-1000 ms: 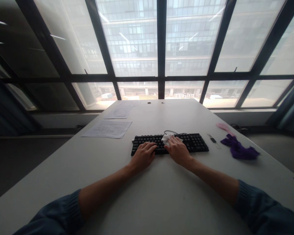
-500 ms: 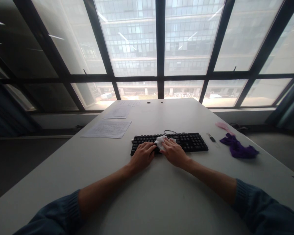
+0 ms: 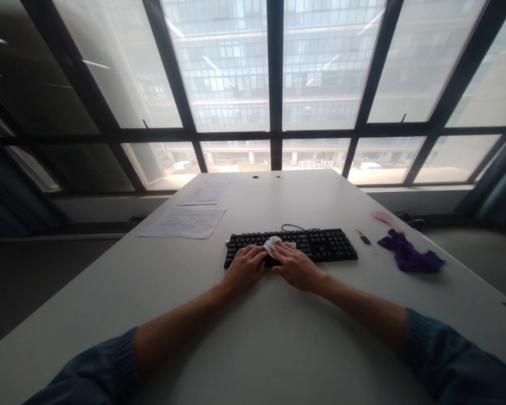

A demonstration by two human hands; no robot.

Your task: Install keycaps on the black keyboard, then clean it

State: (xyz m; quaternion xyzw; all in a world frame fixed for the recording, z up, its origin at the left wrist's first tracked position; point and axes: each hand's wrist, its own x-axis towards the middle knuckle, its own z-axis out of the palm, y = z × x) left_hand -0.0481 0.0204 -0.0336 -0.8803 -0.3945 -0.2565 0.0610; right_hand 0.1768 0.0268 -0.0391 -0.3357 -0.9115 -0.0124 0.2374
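A black keyboard [image 3: 333, 246] lies across the white table in front of me, with its cable looped behind it. My left hand [image 3: 245, 266] rests on the keyboard's left part, fingers stretched forward over the keys and nothing seen in them. Under the fingers of my right hand [image 3: 297, 267] is a crumpled white tissue [image 3: 272, 246], pressed against the keys left of the keyboard's middle. The tissue sticks out past the fingertips, close to my left fingers. Both palms hide part of the keyboard's front edge.
Printed sheets of paper [image 3: 183, 223] lie at the left. Right of the keyboard are a small dark tool with a metal tip [image 3: 365, 239], a purple cloth [image 3: 417, 259] and a pink item [image 3: 383, 217]. Large windows [image 3: 236, 67] stand beyond the table [image 3: 261, 337].
My right hand has slid slightly left along the keys with the tissue, nearer to my left hand. The left hand has stayed in place on the keyboard.
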